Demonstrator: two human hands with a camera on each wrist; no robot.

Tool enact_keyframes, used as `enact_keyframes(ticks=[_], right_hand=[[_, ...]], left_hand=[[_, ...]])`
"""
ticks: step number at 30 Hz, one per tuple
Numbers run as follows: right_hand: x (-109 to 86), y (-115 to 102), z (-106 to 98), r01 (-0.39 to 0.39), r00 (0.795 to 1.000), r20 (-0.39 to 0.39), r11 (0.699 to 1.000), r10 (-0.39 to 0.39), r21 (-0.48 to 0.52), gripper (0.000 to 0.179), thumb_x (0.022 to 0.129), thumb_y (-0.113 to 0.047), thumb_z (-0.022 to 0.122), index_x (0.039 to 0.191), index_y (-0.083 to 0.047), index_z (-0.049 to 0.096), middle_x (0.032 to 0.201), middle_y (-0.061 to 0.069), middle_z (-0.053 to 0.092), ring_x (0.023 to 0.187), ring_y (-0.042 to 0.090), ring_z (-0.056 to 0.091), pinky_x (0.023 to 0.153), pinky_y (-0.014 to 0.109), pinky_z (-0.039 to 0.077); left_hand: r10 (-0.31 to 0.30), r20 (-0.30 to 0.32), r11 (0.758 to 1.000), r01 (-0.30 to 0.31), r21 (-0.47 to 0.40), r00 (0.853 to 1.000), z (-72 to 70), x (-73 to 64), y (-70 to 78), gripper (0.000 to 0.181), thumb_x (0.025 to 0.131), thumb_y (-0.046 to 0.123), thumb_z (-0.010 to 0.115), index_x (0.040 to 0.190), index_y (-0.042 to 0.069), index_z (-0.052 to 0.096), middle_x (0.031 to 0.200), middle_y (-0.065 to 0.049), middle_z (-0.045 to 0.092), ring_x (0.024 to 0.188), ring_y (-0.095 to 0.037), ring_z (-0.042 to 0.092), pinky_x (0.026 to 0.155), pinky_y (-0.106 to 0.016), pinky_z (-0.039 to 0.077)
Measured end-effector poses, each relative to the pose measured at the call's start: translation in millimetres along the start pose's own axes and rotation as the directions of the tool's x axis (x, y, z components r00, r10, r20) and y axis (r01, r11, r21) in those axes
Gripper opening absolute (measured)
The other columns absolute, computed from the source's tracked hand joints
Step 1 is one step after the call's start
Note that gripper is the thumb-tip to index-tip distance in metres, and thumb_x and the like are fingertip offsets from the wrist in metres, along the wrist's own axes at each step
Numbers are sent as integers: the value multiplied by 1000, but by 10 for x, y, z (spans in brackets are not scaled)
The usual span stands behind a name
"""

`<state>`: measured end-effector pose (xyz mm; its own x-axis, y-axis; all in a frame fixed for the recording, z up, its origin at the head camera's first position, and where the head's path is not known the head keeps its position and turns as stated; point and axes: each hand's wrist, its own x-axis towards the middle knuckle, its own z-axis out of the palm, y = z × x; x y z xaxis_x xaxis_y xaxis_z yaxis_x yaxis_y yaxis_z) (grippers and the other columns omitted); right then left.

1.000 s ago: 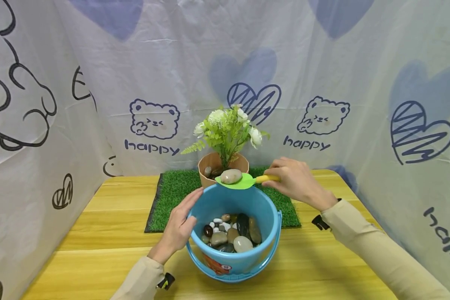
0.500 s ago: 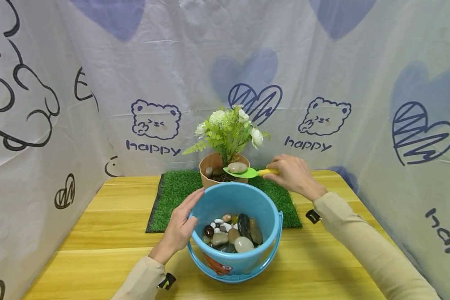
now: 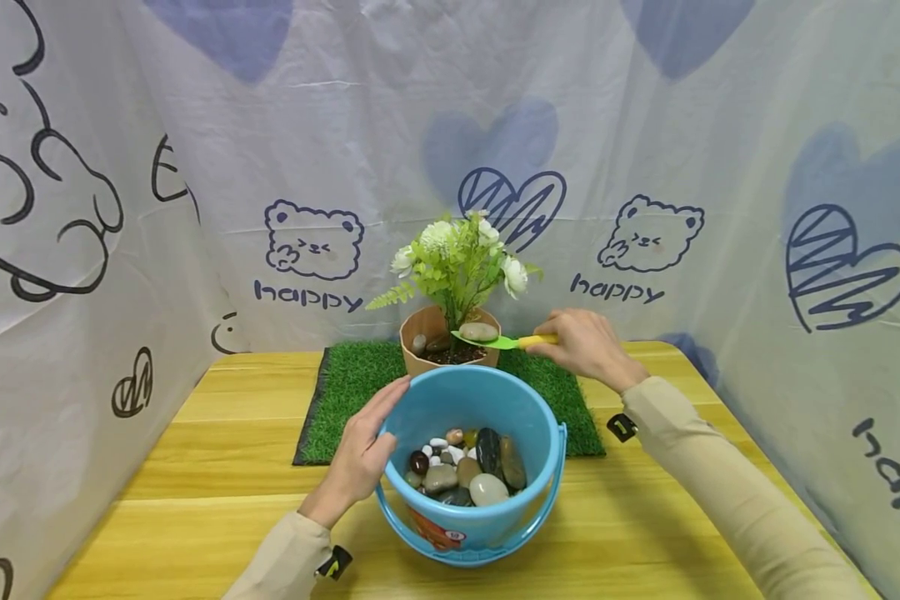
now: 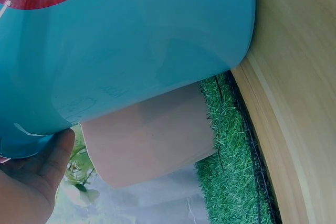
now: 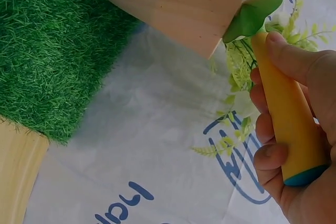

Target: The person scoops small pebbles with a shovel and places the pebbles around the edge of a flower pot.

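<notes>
My right hand [image 3: 587, 346] grips the yellow handle of a small garden trowel [image 5: 290, 103], its green blade carrying a beige pebble [image 3: 478, 332]. The blade and pebble overlap the right side of a terracotta-coloured flowerpot [image 3: 417, 365] in the head view, above the dark soil [image 3: 450, 356]. White flowers with green leaves [image 3: 461, 267] stand in the pot, beside several stones. At the left rim of a blue bucket [image 3: 468, 527] my left hand [image 3: 354, 458] rests with fingers fairly straight along the side. Inside the bucket lie several pebbles [image 3: 487, 490] of mixed size and colour.
The pot stands on a green artificial grass mat [image 3: 348, 392], directly behind the bucket. Under both is a wooden table [image 3: 225, 450]. A printed white cloth [image 3: 420, 100] hangs around the back and sides. The bucket's handle [image 3: 495, 557] hangs down at the front.
My right hand has moved the trowel and pebble away from the bucket's far rim, forward and slightly right, over the pot. The blade sits a little flatter in view. My left hand stays at the rim.
</notes>
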<state>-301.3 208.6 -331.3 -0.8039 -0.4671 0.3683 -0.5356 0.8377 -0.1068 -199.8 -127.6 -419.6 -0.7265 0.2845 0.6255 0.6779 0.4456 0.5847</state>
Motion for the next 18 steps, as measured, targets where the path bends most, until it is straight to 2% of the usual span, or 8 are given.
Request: enact_keyframes(ticks=[10, 18], right_hand=[[26, 8, -1, -9, 1000, 11, 999, 8, 36, 30, 86, -40, 72, 101, -15, 80, 72, -3, 58, 55, 11, 45, 49, 26, 37], [33, 13, -22, -25, 999, 25, 997, 23, 73, 31, 88, -39, 70, 103, -13, 79, 76, -1, 62, 58, 11, 48, 53, 27, 40]], left_hand=[[4, 1, 1000, -4, 2, 1000, -1, -3, 4, 66, 81, -1, 41, 146, 2, 45, 152, -11, 43, 136, -30, 46, 105, -53, 42], [6, 0, 1000, -6, 3, 1000, 0, 0, 2, 66, 80, -2, 42, 146, 1, 45, 152, -11, 44, 136, -30, 47, 105, -53, 42]])
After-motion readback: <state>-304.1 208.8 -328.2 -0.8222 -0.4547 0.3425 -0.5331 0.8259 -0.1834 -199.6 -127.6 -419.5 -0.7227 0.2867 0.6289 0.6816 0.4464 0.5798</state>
